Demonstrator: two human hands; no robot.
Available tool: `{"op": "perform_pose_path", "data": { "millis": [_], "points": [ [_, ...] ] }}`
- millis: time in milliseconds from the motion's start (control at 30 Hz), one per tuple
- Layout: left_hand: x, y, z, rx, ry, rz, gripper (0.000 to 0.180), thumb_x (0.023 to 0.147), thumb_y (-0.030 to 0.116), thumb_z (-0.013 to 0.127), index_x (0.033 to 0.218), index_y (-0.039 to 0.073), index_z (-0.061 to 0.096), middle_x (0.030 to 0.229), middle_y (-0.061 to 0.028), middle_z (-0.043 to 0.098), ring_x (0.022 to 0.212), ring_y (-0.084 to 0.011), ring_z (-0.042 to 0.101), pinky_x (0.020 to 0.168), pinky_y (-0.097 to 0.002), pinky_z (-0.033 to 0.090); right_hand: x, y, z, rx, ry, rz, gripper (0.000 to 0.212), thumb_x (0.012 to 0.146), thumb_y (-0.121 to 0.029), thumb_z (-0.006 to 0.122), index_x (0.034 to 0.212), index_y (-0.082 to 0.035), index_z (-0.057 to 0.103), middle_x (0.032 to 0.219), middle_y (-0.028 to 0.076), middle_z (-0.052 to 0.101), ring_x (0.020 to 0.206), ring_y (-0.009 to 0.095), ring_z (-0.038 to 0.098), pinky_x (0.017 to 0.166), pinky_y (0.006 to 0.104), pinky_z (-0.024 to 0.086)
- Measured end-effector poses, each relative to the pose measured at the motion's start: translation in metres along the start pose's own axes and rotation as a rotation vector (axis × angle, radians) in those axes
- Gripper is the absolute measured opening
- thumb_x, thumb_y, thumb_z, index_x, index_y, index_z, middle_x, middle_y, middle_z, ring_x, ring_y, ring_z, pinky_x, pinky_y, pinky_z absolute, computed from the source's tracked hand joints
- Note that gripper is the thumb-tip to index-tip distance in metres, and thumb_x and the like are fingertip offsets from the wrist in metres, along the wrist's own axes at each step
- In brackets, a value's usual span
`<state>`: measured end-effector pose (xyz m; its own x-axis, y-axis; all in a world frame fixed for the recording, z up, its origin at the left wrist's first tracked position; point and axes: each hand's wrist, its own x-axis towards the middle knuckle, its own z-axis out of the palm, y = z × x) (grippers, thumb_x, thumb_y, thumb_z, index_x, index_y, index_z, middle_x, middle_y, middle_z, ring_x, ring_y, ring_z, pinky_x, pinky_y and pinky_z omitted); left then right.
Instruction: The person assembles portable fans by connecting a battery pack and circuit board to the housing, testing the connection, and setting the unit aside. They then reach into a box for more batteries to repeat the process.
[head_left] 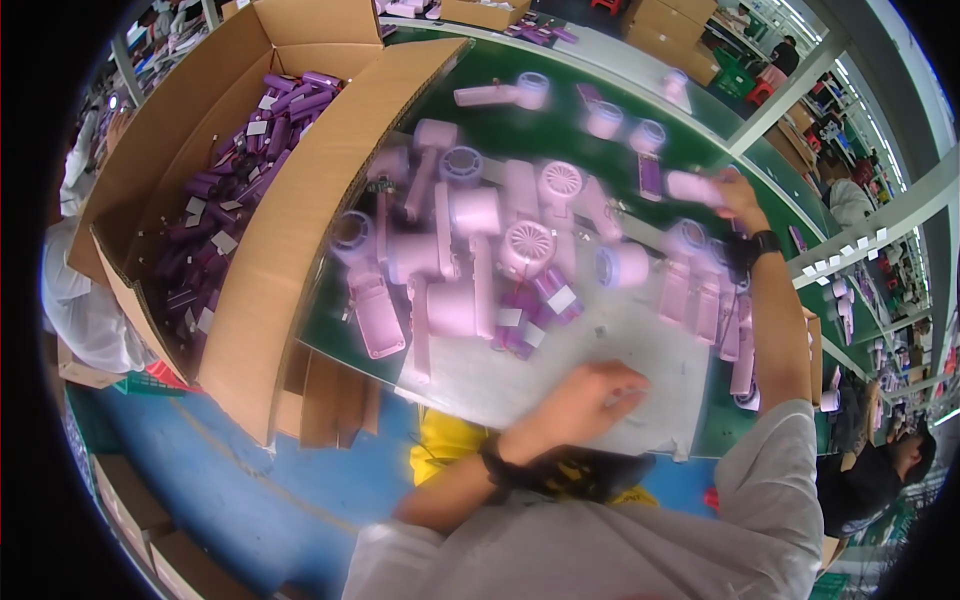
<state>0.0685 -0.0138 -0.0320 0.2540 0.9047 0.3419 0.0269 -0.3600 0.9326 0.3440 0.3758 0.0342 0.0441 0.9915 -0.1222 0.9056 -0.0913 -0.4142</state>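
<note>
At the far right of the bench, my right hand (740, 198) is closed on the end of a pink handheld fan (692, 187), slightly blurred. My left hand (602, 392) hovers over the grey mat (640, 345) near the bench's front edge, its fingers curled together. Whether anything is in them, I cannot make out. Beyond it lies a loose heap of pink fan bodies, some showing slotted round grilles (528, 245), others open handles (376, 312). Several purple battery packs (560, 292) with white labels rest at the heap's near side. More pink fans (705, 305) stand in a row beside my right forearm.
A large open cardboard box (255, 270) at the left holds many purple battery packs (270, 130). A metal post (790, 90) and shelf rail (880, 240) frame the right side. A person in dark clothing (865, 490) is at the lower right.
</note>
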Motion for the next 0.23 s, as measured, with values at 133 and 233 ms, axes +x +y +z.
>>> {"op": "perform_pose_path", "data": {
  "millis": [133, 233],
  "points": [
    [-0.005, 0.003, -0.005, -0.066, 0.110, -0.094, 0.018, 0.091, 0.010, 0.067, 0.109, 0.005, 0.067, 0.095, -0.0106, 0.069, 0.078, -0.0222, 0.067, 0.068, -0.0325, 0.054, -0.115, -0.076, -0.038, 0.354, -0.193, -0.376, 0.045, 0.088, -0.030, 0.069, 0.128, -0.011, 0.058, 0.106, 0.004, 0.067, 0.085, 0.013, 0.066, 0.067, 0.0254, 0.053],
    [-0.009, 0.002, -0.004, -0.073, 0.249, -0.140, 0.032, 0.095, 0.016, 0.065, 0.125, 0.008, 0.058, 0.103, -0.0111, 0.068, 0.081, -0.0225, 0.067, 0.070, -0.0327, 0.054, -0.194, -0.086, -0.010, 0.258, -0.398, -0.793, 0.056, 0.083, -0.028, 0.074, 0.134, -0.014, 0.054, 0.107, 0.004, 0.067, 0.092, 0.015, 0.065, 0.080, 0.0264, 0.051]
  ]
}}
